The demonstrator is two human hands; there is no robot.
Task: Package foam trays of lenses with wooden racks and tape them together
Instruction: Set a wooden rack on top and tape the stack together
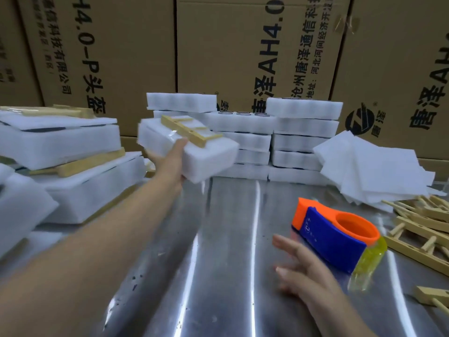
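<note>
While left hand (168,161) grips foam bundle (211,159) (rack (187,130) on top), right hand (301,266) splayed, beside tape dispenser (333,235).

Cardboard boxes (136,45) fill the top. Before them, foam trays (301,127) stack at centre on the table (218,239). Packs (60,142) pile at left, a held pack (211,156) just right of them. Foam sheets (371,171) and wooden racks (422,224) lie right, a tape dispenser (335,234) lower right.

— Where is the white foam pack (211,161)?
— Up in the air, tipped a bit, held in the left hand (167,161). A wooden rack (188,130) lies on top, under clear tape.
— And the others?
— More foam trays (303,142) are piled at the back. The orange and blue tape holder (340,232) lies in front, and loose racks (422,229) lie just to its right
</note>
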